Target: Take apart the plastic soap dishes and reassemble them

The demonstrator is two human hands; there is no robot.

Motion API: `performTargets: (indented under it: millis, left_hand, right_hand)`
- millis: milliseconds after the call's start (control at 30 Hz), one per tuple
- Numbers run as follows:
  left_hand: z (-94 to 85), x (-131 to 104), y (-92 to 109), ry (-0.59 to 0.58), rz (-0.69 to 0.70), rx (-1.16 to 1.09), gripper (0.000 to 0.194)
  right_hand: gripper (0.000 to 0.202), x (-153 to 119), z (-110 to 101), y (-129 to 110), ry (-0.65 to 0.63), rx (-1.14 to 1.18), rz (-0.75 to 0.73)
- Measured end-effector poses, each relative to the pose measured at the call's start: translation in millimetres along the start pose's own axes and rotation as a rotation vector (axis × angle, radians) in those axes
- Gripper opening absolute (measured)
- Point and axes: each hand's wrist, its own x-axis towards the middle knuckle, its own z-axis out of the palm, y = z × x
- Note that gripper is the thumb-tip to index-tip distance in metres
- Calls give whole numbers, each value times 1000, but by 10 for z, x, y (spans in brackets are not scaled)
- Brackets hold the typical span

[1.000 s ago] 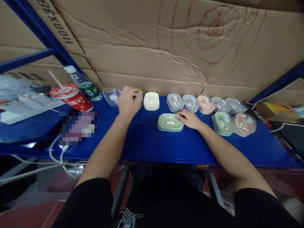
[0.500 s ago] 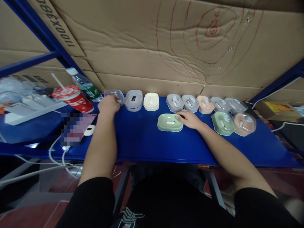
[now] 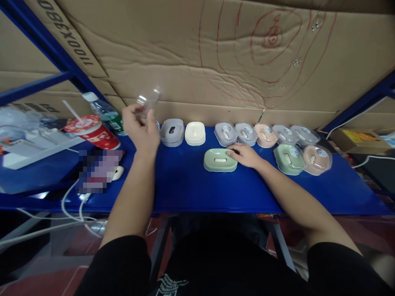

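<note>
My left hand (image 3: 141, 126) is raised above the table's left part, its fingers closed on a clear plastic lid (image 3: 149, 98) that is smeared by motion. My right hand (image 3: 245, 155) rests on the right end of a green soap dish (image 3: 219, 165), thumb on its rim and fingers curled behind it. The green dish has a pale insert in its middle and no clear cover. Behind it stand a grey soap dish (image 3: 172, 139) with a dark slot and a cream dish (image 3: 195, 133).
Several clear-covered dishes, among them a green one (image 3: 289, 160) and a pink one (image 3: 317, 160), stand at the right. A red paper cup (image 3: 100, 133), a bottle (image 3: 106, 113) and a phone (image 3: 103, 168) lie left. Cardboard (image 3: 173, 49) walls the blue table's (image 3: 185, 189) back.
My left hand has lifted a clear lid from beside the grey dish, up off the table. My right hand stays at the green soap dish.
</note>
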Motion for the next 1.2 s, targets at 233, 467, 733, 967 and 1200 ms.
performTargets:
  millis: [233,467,733,967,1200]
  left_hand:
    - [302,-725,625,-691,-299,-520,41]
    - [289,-984,835,-1047,-297,-289,52]
    - [232,-877,914,-1293,17,451,54]
    - [267,-890,901,-1358,-4,398,54]
    - [270,-870,894,-1347,-20,349,52]
  right_hand:
    - [116,-28,-54,-137,363,-54,-90]
    - [97,-75,-72,-125,289,-164,-302]
    - [96,-57,-106,-36,20,-155,-288]
    - [108,-65,-168,-85,-52,-159,-197]
    - [113,-71,-205,-158,-74,-161,-178]
